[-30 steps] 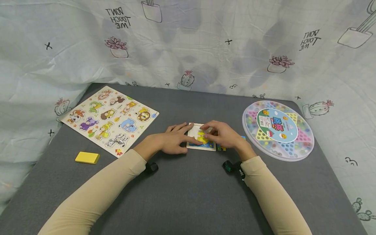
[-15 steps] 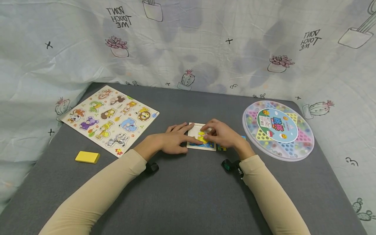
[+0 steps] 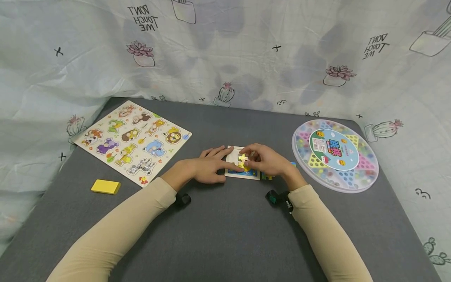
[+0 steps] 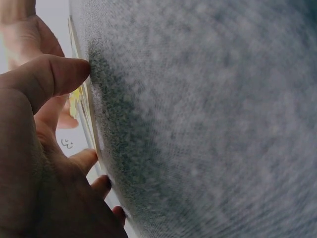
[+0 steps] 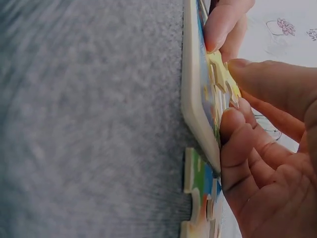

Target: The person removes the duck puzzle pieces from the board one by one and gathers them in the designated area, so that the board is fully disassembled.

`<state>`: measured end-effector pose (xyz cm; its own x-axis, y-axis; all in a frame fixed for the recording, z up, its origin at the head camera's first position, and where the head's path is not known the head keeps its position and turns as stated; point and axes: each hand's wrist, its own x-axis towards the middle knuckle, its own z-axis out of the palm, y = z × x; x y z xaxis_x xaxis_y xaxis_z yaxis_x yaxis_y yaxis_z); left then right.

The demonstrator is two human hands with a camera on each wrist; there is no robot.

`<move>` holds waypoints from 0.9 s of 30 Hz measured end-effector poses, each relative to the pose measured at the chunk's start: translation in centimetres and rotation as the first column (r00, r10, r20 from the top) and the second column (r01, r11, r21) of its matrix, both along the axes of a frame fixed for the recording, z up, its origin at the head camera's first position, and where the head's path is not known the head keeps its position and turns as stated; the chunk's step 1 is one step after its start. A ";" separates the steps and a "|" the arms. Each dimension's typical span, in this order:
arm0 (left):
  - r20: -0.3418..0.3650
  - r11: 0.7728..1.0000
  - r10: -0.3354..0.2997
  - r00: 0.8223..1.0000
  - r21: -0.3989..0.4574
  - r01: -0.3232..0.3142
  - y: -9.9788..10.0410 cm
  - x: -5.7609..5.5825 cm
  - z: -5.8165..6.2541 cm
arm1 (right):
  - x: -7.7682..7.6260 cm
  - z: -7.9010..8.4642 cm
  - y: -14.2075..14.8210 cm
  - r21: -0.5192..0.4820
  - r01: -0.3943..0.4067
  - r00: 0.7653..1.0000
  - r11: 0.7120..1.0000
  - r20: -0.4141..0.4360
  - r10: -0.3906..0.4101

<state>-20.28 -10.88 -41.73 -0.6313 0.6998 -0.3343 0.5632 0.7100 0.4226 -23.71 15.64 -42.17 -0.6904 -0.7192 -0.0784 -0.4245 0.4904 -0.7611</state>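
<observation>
A small jigsaw puzzle in a pale wooden tray (image 3: 231, 156) lies mid-table, its near part filled with blue pieces. My right hand (image 3: 267, 159) pinches a yellow puzzle piece (image 5: 224, 74) between thumb and fingers, tilted up over the tray in the right wrist view. My left hand (image 3: 210, 169) lies spread at the tray's left side, one straight finger reaching across the blue part to the yellow piece. Its other fingertips rest around the tray's left edge. Loose puzzle pieces (image 5: 197, 173), green and blue, lie beside the tray, partly hidden under my right hand.
An animal puzzle board (image 3: 132, 143) lies at the back left, with a yellow block (image 3: 105, 187) in front of it. On the right sits a round, clear-rimmed Chinese checkers set (image 3: 366, 164). A printed curtain (image 3: 246, 55) hangs behind the grey table (image 3: 225, 235).
Both hands stay almost where they were. The yellow piece has tipped slightly under my right fingers and now catches the light. The head view has shifted slightly.
</observation>
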 end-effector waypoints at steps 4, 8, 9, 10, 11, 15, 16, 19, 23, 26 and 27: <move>0.001 1.000 0.000 1.000 0.004 0.000 0.0 0.0 0.1 | -0.1 -0.2 0.2 -0.051 -0.005 1.000 0.999 0.019 0.006; 0.001 1.000 -0.001 1.000 0.005 0.001 0.1 0.0 0.1 | -0.1 -0.2 0.3 -0.088 0.006 0.998 0.996 0.055 -0.001; 0.002 1.000 0.000 1.000 0.005 0.000 0.1 0.0 0.1 | -0.1 -0.2 0.3 -0.094 0.009 0.998 0.996 0.062 -0.003; 0.003 1.000 0.000 1.000 0.006 0.000 0.1 0.0 0.2 | -0.1 -0.2 0.3 -0.096 0.013 0.998 0.995 0.061 -0.007; 0.005 1.000 0.001 1.000 0.006 -0.001 0.1 0.0 0.2 | -0.1 -0.2 0.4 -0.097 0.016 0.998 0.995 0.059 -0.011; 0.008 1.000 0.000 1.000 0.003 0.000 0.1 -0.1 0.3 | 0.0 -0.1 0.6 -0.102 0.031 0.999 0.994 0.039 -0.027; 0.008 1.000 0.000 1.000 0.000 0.000 0.1 -0.1 0.4 | 0.1 -0.1 0.6 -0.103 0.034 0.999 0.994 0.033 -0.031; 0.009 1.000 0.000 1.000 -0.007 0.000 0.0 -0.1 0.3 | 0.1 -0.1 0.9 -0.114 0.037 0.999 0.993 0.029 -0.034; 0.010 1.000 0.002 1.000 -0.003 -0.002 0.1 -0.1 0.2 | 0.1 -0.2 1.4 -0.153 0.035 0.999 0.988 0.043 -0.029; 0.012 1.000 0.003 1.000 0.001 -0.003 0.1 -0.1 0.2 | 0.2 -0.2 1.9 -0.190 0.031 0.998 0.981 0.051 -0.022; 0.012 1.000 0.004 1.000 0.001 -0.004 0.1 -0.1 0.2 | 0.3 -0.1 2.0 -0.201 0.030 0.998 0.979 0.053 -0.020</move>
<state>-20.42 -10.81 -41.51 -0.6301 0.6974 -0.3415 0.5550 0.7121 0.4301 -23.39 17.67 -42.31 -0.7073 -0.7063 0.0308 -0.3724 0.3351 -0.8655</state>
